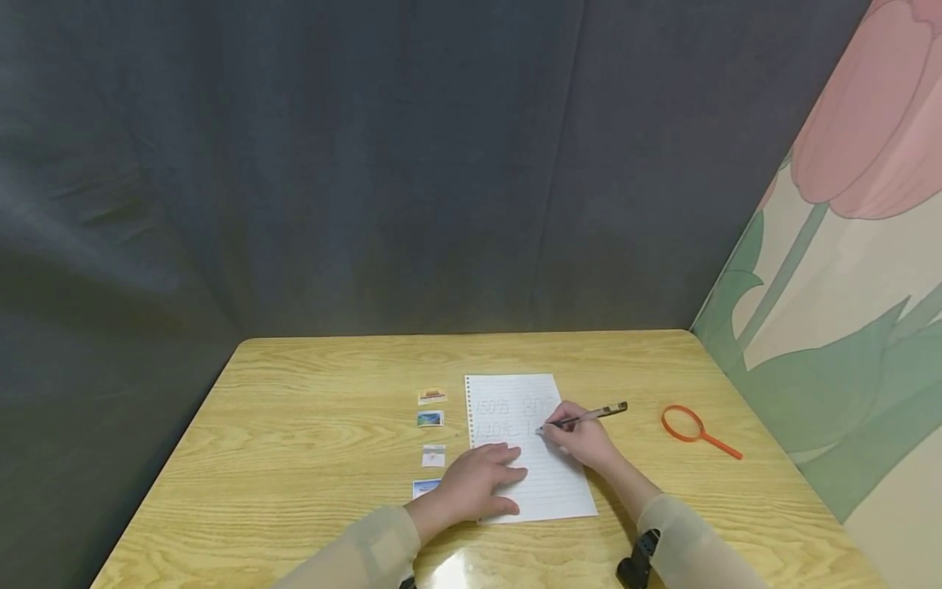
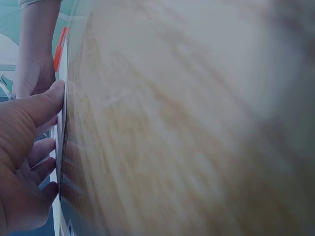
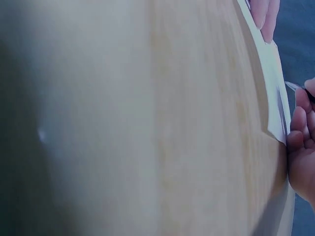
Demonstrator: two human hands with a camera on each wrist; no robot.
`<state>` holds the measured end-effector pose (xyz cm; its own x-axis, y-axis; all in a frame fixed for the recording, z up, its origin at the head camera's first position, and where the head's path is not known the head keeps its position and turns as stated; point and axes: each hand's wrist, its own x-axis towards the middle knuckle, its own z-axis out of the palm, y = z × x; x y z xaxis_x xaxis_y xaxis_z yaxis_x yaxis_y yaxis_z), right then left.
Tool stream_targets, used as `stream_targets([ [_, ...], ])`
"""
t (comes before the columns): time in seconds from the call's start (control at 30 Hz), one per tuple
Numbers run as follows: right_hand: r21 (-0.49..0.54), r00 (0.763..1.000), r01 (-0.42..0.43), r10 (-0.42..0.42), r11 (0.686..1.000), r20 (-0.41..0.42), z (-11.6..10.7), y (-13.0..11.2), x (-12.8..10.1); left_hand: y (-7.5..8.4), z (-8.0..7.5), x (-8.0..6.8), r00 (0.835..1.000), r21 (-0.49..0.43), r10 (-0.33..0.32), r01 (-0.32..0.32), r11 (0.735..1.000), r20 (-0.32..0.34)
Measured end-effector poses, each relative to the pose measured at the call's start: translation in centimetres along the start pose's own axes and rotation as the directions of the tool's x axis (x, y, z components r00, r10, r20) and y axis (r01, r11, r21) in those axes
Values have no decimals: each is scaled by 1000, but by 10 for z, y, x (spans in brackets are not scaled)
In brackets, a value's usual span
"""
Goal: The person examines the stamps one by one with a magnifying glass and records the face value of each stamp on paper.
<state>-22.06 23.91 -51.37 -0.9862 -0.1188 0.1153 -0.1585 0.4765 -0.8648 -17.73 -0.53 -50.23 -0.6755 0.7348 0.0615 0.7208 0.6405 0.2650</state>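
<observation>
A sheet of lined paper (image 1: 548, 495) with holes down its left edge lies on the wooden table, two rows of faint handwriting near its top. My right hand (image 1: 585, 438) grips a dark pen (image 1: 614, 408), its tip at the second row of writing. In the right wrist view the curled fingers (image 3: 298, 118) hold the pen beside the paper's edge. My left hand (image 1: 482, 483) rests flat on the lower left of the sheet, fingers spread. Close by its wrist is a blue picture stamp (image 1: 424, 487), partly covered by the hand.
Left of the paper, in a column, lie a yellowish stamp (image 1: 432, 396), a blue-green stamp (image 1: 430, 419) and a pale stamp (image 1: 433, 456). An orange magnifying glass (image 1: 723, 446) lies to the right. A dark curtain (image 1: 412, 180) hangs behind the table (image 1: 309, 425).
</observation>
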Motion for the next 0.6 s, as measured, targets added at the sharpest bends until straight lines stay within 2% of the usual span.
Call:
stream_targets([
  [0.17,-6,1000,11,-11,1000,-15,0,2,0,-1,0,0,1000,-4,8,-8,1000,-6],
  [0.4,-55,998,67,-68,996,-18,0,4,-2,0,1,0,1000,3,16,-16,1000,-15],
  [0.6,-72,998,47,-49,996,-26,1,2,-2,-1,2,1,1000,0,14,-14,1000,-17],
])
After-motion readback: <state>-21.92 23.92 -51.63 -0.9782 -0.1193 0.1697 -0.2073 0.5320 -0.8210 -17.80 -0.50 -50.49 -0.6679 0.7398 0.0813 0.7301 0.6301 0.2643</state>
